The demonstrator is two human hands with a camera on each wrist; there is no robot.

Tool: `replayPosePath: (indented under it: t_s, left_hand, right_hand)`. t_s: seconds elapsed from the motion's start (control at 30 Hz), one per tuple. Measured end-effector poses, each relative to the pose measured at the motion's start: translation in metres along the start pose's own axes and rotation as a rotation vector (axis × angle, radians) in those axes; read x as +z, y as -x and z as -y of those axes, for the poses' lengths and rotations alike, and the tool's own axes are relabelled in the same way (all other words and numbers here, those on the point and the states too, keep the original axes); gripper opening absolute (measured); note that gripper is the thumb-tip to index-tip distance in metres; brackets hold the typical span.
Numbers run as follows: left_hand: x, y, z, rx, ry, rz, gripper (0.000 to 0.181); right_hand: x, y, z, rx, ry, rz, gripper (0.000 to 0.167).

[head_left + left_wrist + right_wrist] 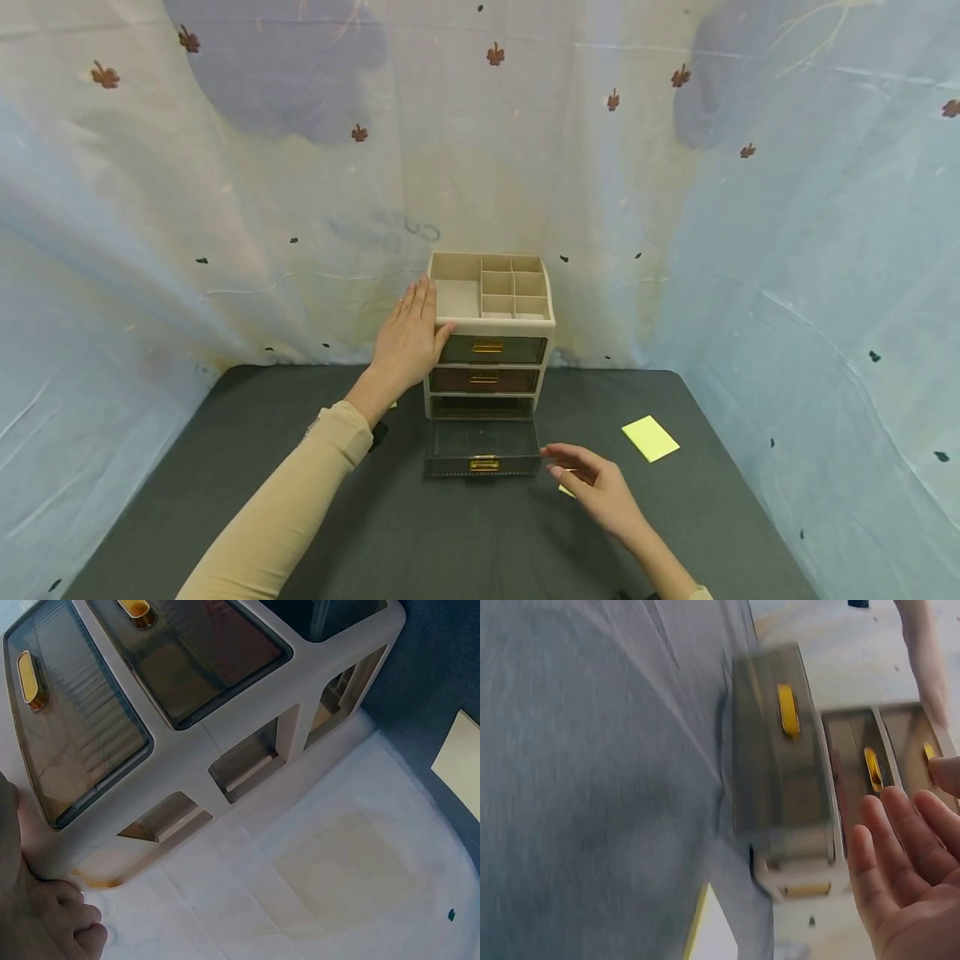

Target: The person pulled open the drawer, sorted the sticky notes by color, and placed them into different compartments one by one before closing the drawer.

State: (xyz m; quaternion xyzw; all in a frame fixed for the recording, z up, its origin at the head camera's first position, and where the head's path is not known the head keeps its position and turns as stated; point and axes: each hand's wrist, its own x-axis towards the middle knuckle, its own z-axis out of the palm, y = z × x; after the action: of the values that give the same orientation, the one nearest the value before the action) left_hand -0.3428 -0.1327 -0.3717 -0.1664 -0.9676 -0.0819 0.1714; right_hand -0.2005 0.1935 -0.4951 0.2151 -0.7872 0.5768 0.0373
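Scrawl (422,230) resembling "cu" on curtain (480,192); left fingers (417,302) straight against organizer (491,328); right fingers (573,452) released near drawer (454,466).

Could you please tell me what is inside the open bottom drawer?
Nothing shows in the pulled-out part of the drawer; it looks bare. Anything farther back is covered by the cabinet.

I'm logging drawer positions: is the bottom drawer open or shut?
Open: the bottom drawer juts out from the cabinet, its inside visible.
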Motion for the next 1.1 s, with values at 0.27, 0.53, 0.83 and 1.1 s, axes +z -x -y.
replayPosePath:
  t_s: [0.27,0.53,0.83,1.1]
  left_hand:
    - [-0.001,0.000,-0.001,-0.011,0.012,0.016,0.079]
    - [-0.002,0.000,-0.001,-0.006,0.004,0.009,0.079]
    - [-0.002,0.000,0.000,-0.008,0.007,0.016,0.080]
    - [-0.003,0.000,-0.002,-0.012,0.006,0.023,0.080]
  right_hand:
    - [-0.032,0.007,-0.016,-0.021,0.172,-0.148,0.031]
    - [-0.056,0.013,-0.038,0.128,0.310,-0.180,0.036]
    - [-0.068,0.012,-0.056,0.201,0.458,-0.135,0.040]
    - [-0.069,0.011,-0.070,0.127,0.649,-0.062,0.041]
